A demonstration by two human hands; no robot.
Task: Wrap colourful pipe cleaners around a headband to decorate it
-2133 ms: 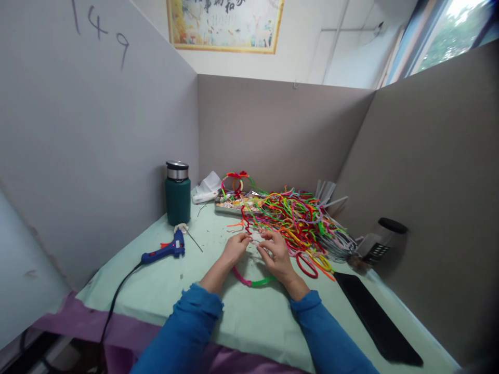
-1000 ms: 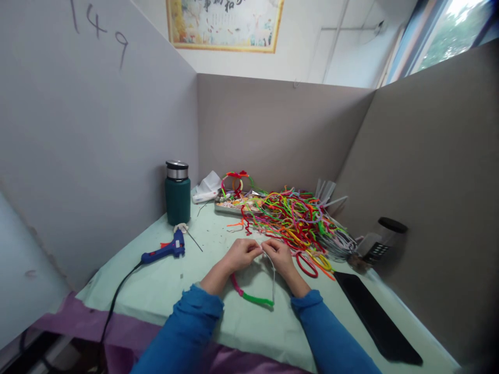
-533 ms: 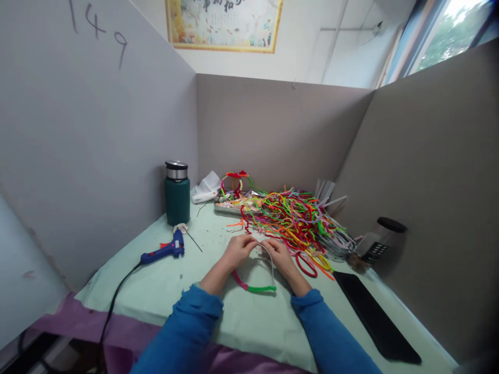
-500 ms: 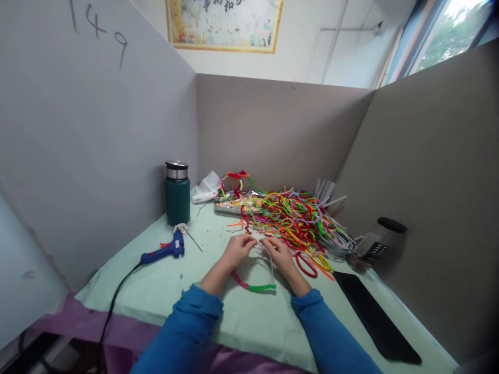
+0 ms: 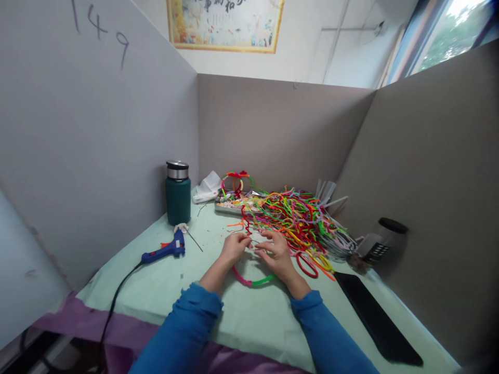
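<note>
Left hand (image 5: 234,247) pinching a wire (image 5: 254,241) at the hoop's (image 5: 249,283) far side; right hand (image 5: 277,255) alongside, finger closure indiscernible.

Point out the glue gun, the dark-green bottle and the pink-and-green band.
Glue gun (image 5: 168,251): head view, on its blue handle.
Dark-green bottle (image 5: 178,201): head view, mid-body.
Pink-and-green band (image 5: 250,283): head view, where pink meets green.

Curved band (image 5: 249,283), pink left, green right, bowed toward table's (image 5: 257,322) near edge.
</note>
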